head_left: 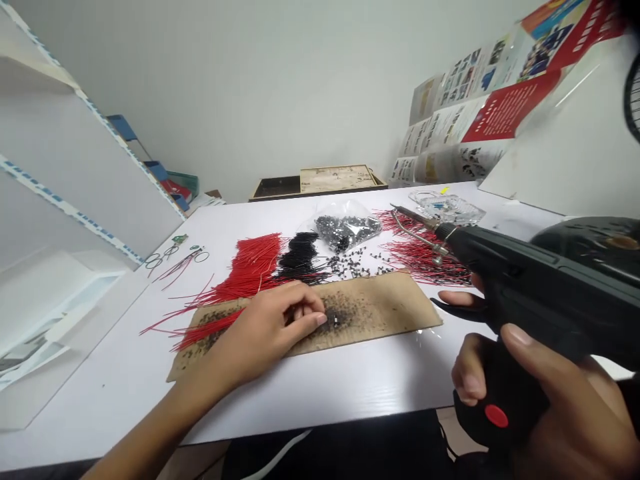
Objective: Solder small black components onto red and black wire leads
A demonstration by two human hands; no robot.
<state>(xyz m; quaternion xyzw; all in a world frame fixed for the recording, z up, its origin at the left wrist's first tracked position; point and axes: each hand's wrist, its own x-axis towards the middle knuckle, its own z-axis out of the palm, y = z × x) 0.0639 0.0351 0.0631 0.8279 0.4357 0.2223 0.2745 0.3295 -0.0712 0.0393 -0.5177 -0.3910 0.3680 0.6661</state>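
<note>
My right hand (540, 393) grips a black pistol-shaped soldering gun (530, 280) with a red button, held above the table's right side; its metal tip (407, 215) points left and away. My left hand (273, 327) rests on a scorched cardboard strip (380, 303), fingers pinched together over a small part at a dark burnt patch; what it pinches is too small to make out. Red wires (250, 267) lie beside and under that hand, with a bunch of black wires (300, 257) just beyond.
A clear bag of small dark parts (347, 230) and scattered loose ones lie behind the cardboard. More red wires (420, 250) sit at right, near a glass ashtray (445, 207). White shelving (75, 200) stands left, a wooden tray (320, 180) at back, posters (480, 107) at right.
</note>
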